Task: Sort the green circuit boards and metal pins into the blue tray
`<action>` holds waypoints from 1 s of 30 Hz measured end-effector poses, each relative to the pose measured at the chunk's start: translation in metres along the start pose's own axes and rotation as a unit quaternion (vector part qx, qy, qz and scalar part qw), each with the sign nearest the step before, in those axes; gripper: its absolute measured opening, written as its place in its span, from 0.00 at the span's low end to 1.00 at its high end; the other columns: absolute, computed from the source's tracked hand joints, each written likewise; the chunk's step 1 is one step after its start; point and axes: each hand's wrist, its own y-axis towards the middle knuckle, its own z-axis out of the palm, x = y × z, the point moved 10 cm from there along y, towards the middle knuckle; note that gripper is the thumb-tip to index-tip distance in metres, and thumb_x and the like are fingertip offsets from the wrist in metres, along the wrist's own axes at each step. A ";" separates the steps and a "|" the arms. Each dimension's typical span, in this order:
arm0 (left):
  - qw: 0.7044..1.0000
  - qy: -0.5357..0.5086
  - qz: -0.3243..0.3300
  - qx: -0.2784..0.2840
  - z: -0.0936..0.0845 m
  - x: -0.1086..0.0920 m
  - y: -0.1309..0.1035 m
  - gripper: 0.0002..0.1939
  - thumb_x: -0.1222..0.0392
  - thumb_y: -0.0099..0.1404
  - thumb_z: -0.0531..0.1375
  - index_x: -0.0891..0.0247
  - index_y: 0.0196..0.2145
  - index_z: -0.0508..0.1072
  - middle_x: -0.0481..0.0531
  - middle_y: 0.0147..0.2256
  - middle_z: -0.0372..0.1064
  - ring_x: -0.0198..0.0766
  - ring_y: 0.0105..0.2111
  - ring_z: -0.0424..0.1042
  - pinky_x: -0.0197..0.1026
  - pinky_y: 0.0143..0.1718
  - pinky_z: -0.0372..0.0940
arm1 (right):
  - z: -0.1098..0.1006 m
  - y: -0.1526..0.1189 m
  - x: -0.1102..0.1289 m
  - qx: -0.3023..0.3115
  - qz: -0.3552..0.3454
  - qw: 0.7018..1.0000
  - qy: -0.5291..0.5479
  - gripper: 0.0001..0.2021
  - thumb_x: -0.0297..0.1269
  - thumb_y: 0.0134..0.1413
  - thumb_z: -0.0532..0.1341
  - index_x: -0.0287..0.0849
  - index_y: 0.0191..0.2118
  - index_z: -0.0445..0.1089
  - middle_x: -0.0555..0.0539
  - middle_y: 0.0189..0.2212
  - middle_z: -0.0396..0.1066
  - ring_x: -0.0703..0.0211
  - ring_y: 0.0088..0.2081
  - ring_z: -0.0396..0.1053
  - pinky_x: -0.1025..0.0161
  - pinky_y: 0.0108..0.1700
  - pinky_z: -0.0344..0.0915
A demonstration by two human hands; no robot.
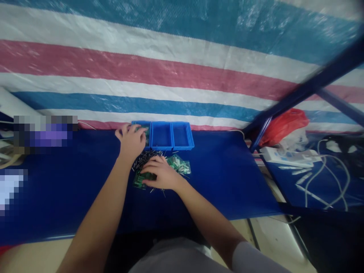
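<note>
Green boards [147, 132] sit in the leftmost of 3 blue bins [182, 123]; further boards [138, 180] and loose pins [147, 154] lie outside them on the table [222, 170].
Your left hand [132, 140] is open, fingers spread at that bin; your right hand [163, 172] is curled over the outside boards, grip cannot be confirmed. From your right hand: boards at 9 o'clock, pins at 11, white-and-green parts [180, 165] at 2.
</note>
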 end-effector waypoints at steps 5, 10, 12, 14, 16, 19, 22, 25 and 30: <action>0.996 -0.030 -0.043 -0.078 -0.036 -0.002 -0.050 0.11 0.62 0.66 0.55 0.56 0.40 0.77 0.54 0.41 0.77 0.50 0.53 0.66 0.58 0.57 0.45 | 0.021 -0.003 0.004 0.066 0.013 0.995 -0.079 0.27 0.56 0.46 0.71 0.48 0.50 0.75 0.44 0.50 0.74 0.42 0.58 0.56 0.46 0.59 0.51; 0.989 -0.039 -0.082 -0.121 -0.039 0.015 -0.094 0.11 0.61 0.66 0.55 0.58 0.40 0.77 0.53 0.35 0.78 0.46 0.44 0.71 0.54 0.54 0.51 | 0.023 -0.004 0.003 0.070 0.011 0.992 -0.105 0.25 0.53 0.46 0.72 0.48 0.49 0.75 0.45 0.51 0.72 0.41 0.59 0.54 0.45 0.60 0.47; 0.986 -0.037 -0.084 -0.141 -0.036 0.022 -0.103 0.10 0.61 0.66 0.55 0.59 0.40 0.77 0.52 0.33 0.77 0.44 0.40 0.72 0.52 0.53 0.53 | 0.024 -0.004 0.003 0.073 0.008 0.992 -0.105 0.24 0.51 0.46 0.72 0.48 0.48 0.75 0.44 0.50 0.73 0.41 0.59 0.54 0.44 0.60 0.46; 0.983 -0.038 -0.075 -0.163 -0.035 0.025 -0.109 0.10 0.61 0.66 0.55 0.60 0.39 0.77 0.52 0.32 0.76 0.42 0.38 0.72 0.50 0.51 0.55 | 0.025 -0.004 0.004 0.077 0.007 0.992 -0.101 0.22 0.47 0.47 0.72 0.48 0.49 0.75 0.44 0.50 0.73 0.41 0.59 0.55 0.44 0.59 0.46; 0.980 -0.047 -0.066 -0.184 -0.037 0.026 -0.112 0.10 0.62 0.66 0.56 0.60 0.39 0.77 0.51 0.32 0.77 0.39 0.36 0.73 0.48 0.50 0.57 | 0.027 -0.004 0.006 0.080 0.002 0.992 -0.098 0.20 0.43 0.49 0.71 0.47 0.49 0.75 0.44 0.48 0.74 0.42 0.58 0.56 0.45 0.59 0.47; 0.973 -0.065 -0.072 -0.207 -0.040 0.028 -0.116 0.10 0.63 0.67 0.55 0.61 0.39 0.76 0.50 0.31 0.76 0.37 0.34 0.72 0.45 0.48 0.60 | 0.028 -0.005 0.009 0.076 -0.013 0.993 -0.092 0.16 0.38 0.52 0.68 0.46 0.48 0.75 0.45 0.46 0.76 0.46 0.56 0.60 0.47 0.58 0.47; 0.971 -0.076 -0.088 -0.209 -0.041 0.030 -0.117 0.10 0.62 0.68 0.55 0.61 0.39 0.77 0.50 0.30 0.76 0.37 0.33 0.72 0.44 0.48 0.61 | 0.027 -0.005 0.010 0.058 -0.030 0.994 -0.085 0.12 0.35 0.54 0.65 0.45 0.46 0.75 0.46 0.46 0.77 0.48 0.54 0.63 0.49 0.57 0.48; 0.970 -0.077 -0.111 -0.204 -0.039 0.034 -0.118 0.10 0.61 0.68 0.55 0.61 0.40 0.77 0.50 0.30 0.75 0.37 0.34 0.71 0.43 0.47 0.62 | 0.026 -0.005 0.008 0.043 -0.036 0.995 -0.081 0.09 0.33 0.58 0.62 0.44 0.44 0.76 0.47 0.42 0.78 0.52 0.50 0.66 0.51 0.56 0.51; 0.967 -0.083 -0.136 -0.199 -0.037 0.039 -0.120 0.11 0.61 0.68 0.55 0.60 0.40 0.77 0.50 0.30 0.75 0.38 0.36 0.71 0.42 0.45 0.63 | 0.024 -0.004 0.006 0.043 -0.025 0.996 -0.079 0.12 0.41 0.58 0.64 0.44 0.46 0.76 0.45 0.45 0.77 0.51 0.50 0.66 0.54 0.52 0.55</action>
